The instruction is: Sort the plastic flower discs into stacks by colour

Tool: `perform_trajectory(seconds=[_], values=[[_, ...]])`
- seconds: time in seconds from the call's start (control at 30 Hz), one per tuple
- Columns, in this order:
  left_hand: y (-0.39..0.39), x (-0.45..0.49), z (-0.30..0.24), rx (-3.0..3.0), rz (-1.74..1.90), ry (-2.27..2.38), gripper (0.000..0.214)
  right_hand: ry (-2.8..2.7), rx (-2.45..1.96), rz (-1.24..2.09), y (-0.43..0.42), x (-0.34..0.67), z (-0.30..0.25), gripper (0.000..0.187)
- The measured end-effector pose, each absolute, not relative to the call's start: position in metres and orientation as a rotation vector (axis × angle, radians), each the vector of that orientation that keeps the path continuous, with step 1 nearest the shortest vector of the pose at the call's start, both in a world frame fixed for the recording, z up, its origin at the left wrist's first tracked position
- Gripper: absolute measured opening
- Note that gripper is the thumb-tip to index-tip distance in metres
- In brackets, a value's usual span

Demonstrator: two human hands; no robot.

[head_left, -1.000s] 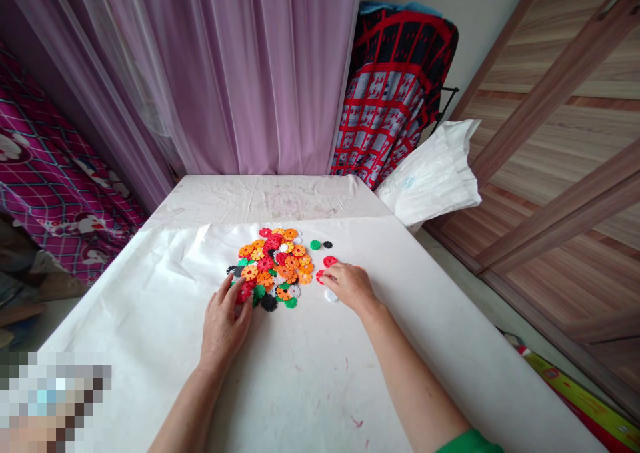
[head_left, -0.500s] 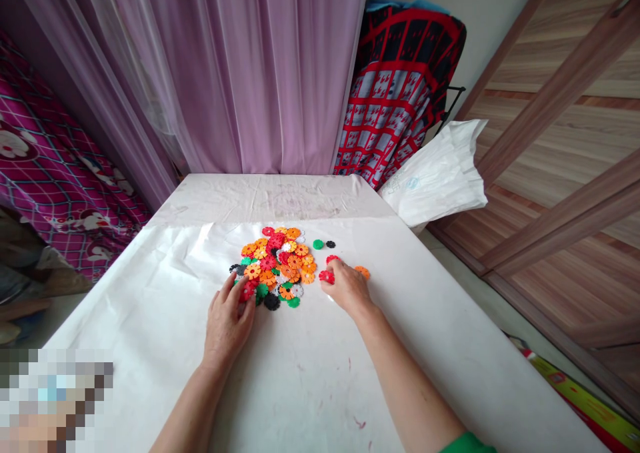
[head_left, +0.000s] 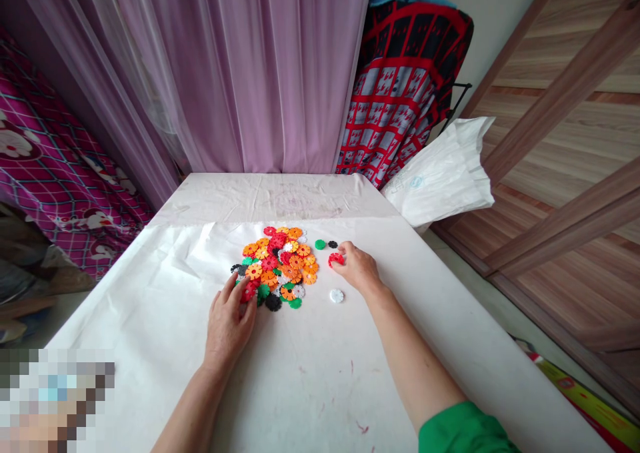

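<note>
A heap of notched, flower-shaped plastic discs in red, orange, green, black and white lies on the white-covered table. My left hand rests at the heap's near left edge, fingers apart, with a red disc by the fingertips. To the right of the heap, my right hand pinches a red notched disc at table level; whether another disc lies under it I cannot tell. Close by are a green disc, a small black disc and a white disc.
Beyond the table's far edge hangs a purple curtain. A white bag stands at the far right corner, beside a chair draped in red-and-black patterned cloth. Wooden cabinet doors line the right side.
My right hand has moved slightly away from me with the red disc, onto the spot of another red one. The white disc has come into full view; the orange one is hidden. My left hand stays put.
</note>
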State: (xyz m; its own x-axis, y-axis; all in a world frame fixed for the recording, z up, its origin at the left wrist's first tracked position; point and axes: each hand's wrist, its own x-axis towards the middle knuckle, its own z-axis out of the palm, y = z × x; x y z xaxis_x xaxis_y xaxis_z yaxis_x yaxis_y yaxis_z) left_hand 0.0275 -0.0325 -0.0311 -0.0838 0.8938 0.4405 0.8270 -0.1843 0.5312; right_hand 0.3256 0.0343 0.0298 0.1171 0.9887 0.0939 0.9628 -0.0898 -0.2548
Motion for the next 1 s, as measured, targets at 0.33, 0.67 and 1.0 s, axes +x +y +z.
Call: perform_trajectory(seconds=[0.33,0.67,1.0], values=[[-0.033,0.028,-0.030,2.068,1.116,1.941,0.044,-1.963,-2.052,0.119,0.027,0.329,0.023,0.021],[-0.032,0.027,-0.031,2.073,1.106,1.941,0.043,-2.184,-1.768,0.322,0.015,0.268,0.034,0.010],[-0.031,0.027,-0.031,2.093,1.110,1.956,0.042,-2.279,-1.775,0.363,0.041,0.248,0.038,0.022]])
